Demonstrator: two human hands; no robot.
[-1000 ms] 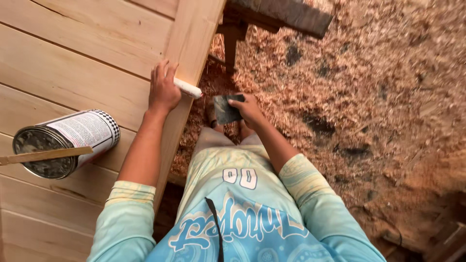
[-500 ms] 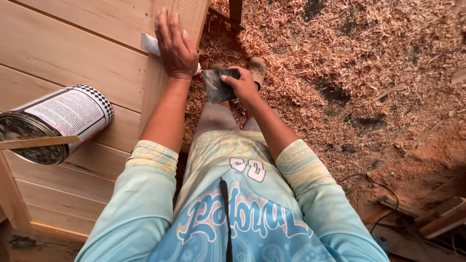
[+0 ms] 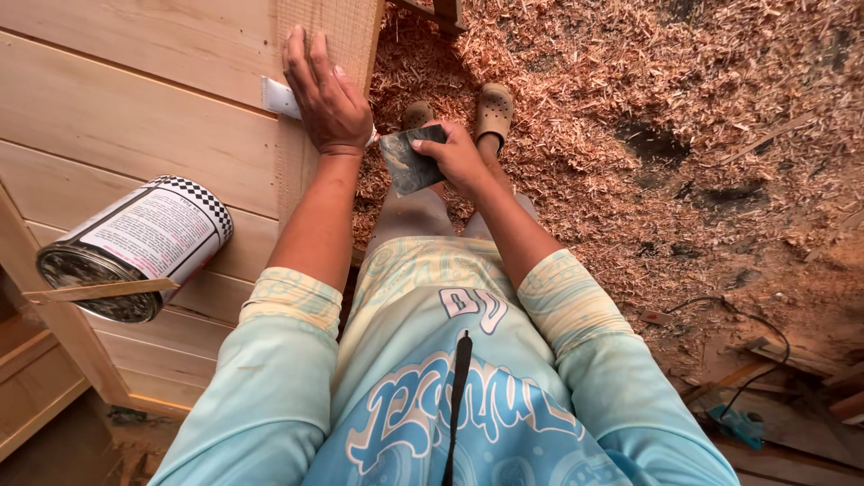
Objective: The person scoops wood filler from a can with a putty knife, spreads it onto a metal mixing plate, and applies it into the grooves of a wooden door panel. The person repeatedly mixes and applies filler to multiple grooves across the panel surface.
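While the left hand (image 3: 326, 94) presses a white flat tool (image 3: 277, 97) against the upright wooden board (image 3: 328, 27), fingers laid flat and together over it, apparently to keep it snug on the grain, the right hand (image 3: 457, 155) pinches a dark smeared card (image 3: 409, 160) just right of that board, seemingly kept close for reach. Left of the board, an open tin (image 3: 135, 243) with a stick (image 3: 99, 290) across its mouth rests on pale planks (image 3: 108, 117). Wood shavings (image 3: 630, 108) cover the floor beyond.

I see a pale turquoise long-sleeved shirt (image 3: 423, 396) with yellowish patterned bands at the pushed-up cuffs and swirling white lettering. Below its hem, grey trousers (image 3: 414, 211) and tan clogs (image 3: 493, 108).
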